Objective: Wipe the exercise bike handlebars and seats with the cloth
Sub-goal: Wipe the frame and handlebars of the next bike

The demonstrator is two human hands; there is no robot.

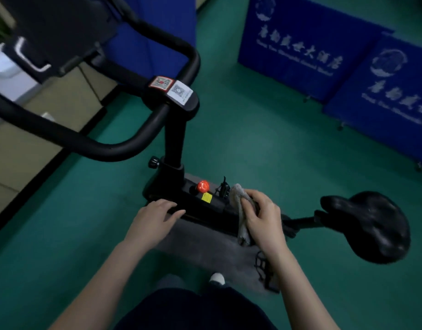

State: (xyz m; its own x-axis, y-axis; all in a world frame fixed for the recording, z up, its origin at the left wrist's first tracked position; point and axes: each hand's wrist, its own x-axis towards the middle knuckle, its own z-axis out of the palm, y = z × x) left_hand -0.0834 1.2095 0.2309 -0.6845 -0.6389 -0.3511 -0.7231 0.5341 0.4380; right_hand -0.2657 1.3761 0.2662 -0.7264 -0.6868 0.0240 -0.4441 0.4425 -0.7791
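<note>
A black exercise bike stands in front of me. Its looped handlebars (124, 148) fill the upper left, joined to a post with two code stickers. The black seat (372, 227) is at the right. My right hand (262, 217) grips a crumpled grey cloth (241, 210) over the bike's frame, left of the seat post. My left hand (155, 217) has its fingers straight and rests on the frame (205, 210), near a red knob (203, 186) and a yellow sticker.
Green floor surrounds the bike. Blue printed panels (312, 51) stand at the upper right and a blue board (152, 44) behind the handlebars. Beige cabinets (38, 129) line the left. A pedal (264, 270) hangs below my right hand, and my shoe (217, 278) shows.
</note>
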